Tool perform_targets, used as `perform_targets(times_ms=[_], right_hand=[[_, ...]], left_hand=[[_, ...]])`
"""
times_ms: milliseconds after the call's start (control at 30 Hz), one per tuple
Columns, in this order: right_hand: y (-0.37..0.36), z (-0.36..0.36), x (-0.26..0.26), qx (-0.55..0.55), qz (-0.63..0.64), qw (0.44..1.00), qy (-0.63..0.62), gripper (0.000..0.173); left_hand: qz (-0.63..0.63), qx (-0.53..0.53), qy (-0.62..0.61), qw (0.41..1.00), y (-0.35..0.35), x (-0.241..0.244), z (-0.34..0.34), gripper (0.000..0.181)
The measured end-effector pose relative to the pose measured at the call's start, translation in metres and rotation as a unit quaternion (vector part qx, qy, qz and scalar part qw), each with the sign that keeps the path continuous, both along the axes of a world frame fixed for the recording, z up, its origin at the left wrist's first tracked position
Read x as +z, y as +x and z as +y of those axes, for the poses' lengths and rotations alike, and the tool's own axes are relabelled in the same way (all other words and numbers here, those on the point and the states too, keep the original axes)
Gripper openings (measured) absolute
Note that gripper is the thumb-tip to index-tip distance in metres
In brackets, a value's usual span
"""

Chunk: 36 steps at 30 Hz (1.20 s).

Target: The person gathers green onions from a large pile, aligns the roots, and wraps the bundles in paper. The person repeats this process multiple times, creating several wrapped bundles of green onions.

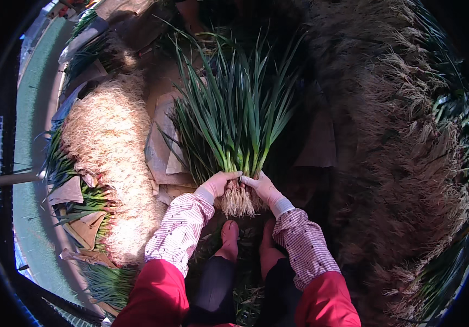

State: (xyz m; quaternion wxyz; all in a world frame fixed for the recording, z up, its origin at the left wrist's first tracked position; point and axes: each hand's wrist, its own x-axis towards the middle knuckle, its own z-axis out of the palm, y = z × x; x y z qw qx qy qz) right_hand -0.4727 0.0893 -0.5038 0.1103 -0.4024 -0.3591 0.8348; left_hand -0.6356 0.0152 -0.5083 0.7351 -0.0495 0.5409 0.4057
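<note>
Together my left hand (217, 184) and my right hand (263, 188) grip a large bunch of green onions (238, 118) around the pale stems, just above the roots. Both thumbs lie across the front and nearly meet. Long leaves fan out away from me. The tangle of stringy roots (237, 203) hangs below my hands, toward my feet. Reddish bulb ends show between my hands; my fingers behind the bunch are hidden.
On the left, a sunlit stack of green onions (107, 163) lies roots inward, with cardboard pieces (89, 227) among the leaves. Another tall stack (398, 163) rises in shade on the right. Cardboard (163, 135) lies beyond the bunch. Someone's bare leg (191, 16) shows at the top.
</note>
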Motion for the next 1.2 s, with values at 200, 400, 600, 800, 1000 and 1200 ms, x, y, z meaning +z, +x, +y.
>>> perform_targets(times_ms=[200,400,600,800,1000,1200], right_hand=[[0.010,-0.018,-0.133,0.154,-0.040,0.983,-0.092,0.019],[0.049,-0.020,-0.149,0.292,-0.205,0.933,0.050,0.036],[0.046,-0.004,-0.125,0.362,-0.227,0.898,0.105,0.050],[0.048,-0.003,-0.144,0.395,-0.123,0.885,0.215,0.043],[0.077,0.047,-0.135,0.310,-0.258,0.860,0.313,0.033],[0.254,0.171,-0.230,-0.049,-0.573,0.643,0.506,0.057]], left_hand=[[0.121,-0.134,-0.054,0.982,-0.012,-0.120,-0.042,0.022],[0.191,-0.049,-0.041,0.980,-0.020,-0.099,-0.051,0.039],[0.374,-0.016,-0.051,0.926,-0.007,-0.110,-0.066,0.085],[0.695,-0.357,0.339,0.524,0.027,-0.072,0.007,0.071],[0.622,-0.527,0.380,0.436,0.044,-0.156,0.031,0.061],[0.401,-0.400,0.504,0.653,0.003,-0.089,0.060,0.038]])
